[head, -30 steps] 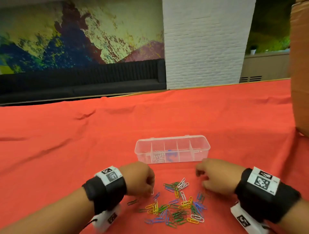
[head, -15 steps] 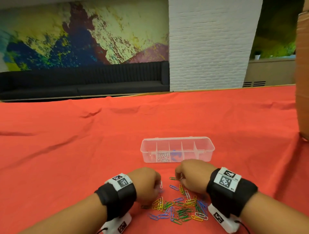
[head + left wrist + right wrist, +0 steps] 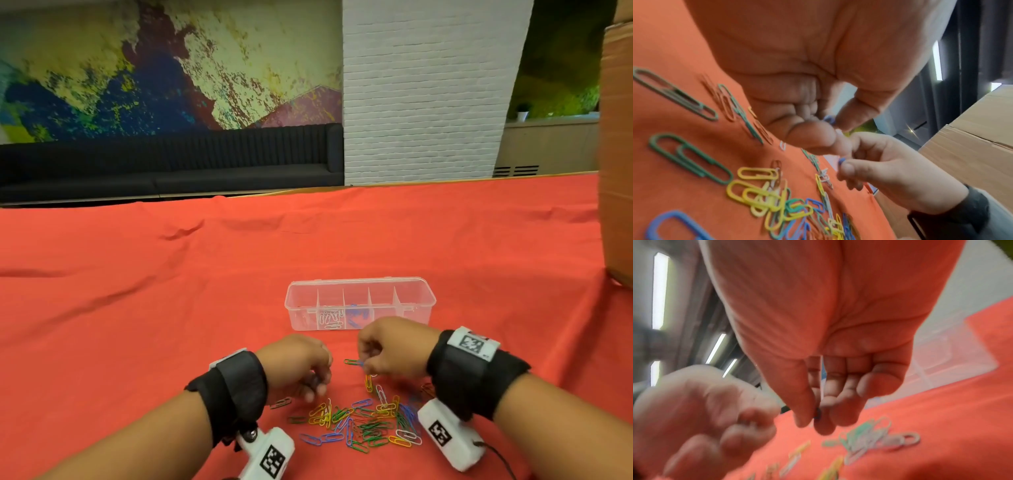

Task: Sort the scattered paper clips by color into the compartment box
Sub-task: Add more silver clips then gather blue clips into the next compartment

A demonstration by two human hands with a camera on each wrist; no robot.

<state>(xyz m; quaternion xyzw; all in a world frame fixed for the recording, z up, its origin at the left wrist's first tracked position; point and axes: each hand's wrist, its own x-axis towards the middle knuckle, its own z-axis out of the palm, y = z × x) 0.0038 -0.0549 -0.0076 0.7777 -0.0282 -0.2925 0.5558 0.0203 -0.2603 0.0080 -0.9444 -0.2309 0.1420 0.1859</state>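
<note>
Blue was the paper clip (image 3: 830, 119) pinched between the curled left hand's (image 3: 297, 363) thumb and fingertip, low centre of the head view. Beside it, the right hand (image 3: 390, 346) pinched another blue clip (image 3: 841, 161). Scattered clips (image 3: 363, 423) lay on the red cloth (image 3: 171, 325) below them; the clear compartment box (image 3: 359, 303) sat just above. Behind stood a white brick pillar (image 3: 428, 85) and a painted wall (image 3: 154, 61).

Head view evenly lit, sharp, with wide-angle bending at edges. Left wrist view softly blurred near lens. Right wrist view heavily motion-blurred; ceiling light strips (image 3: 659, 290) glared white, cloth tinting palm red.
</note>
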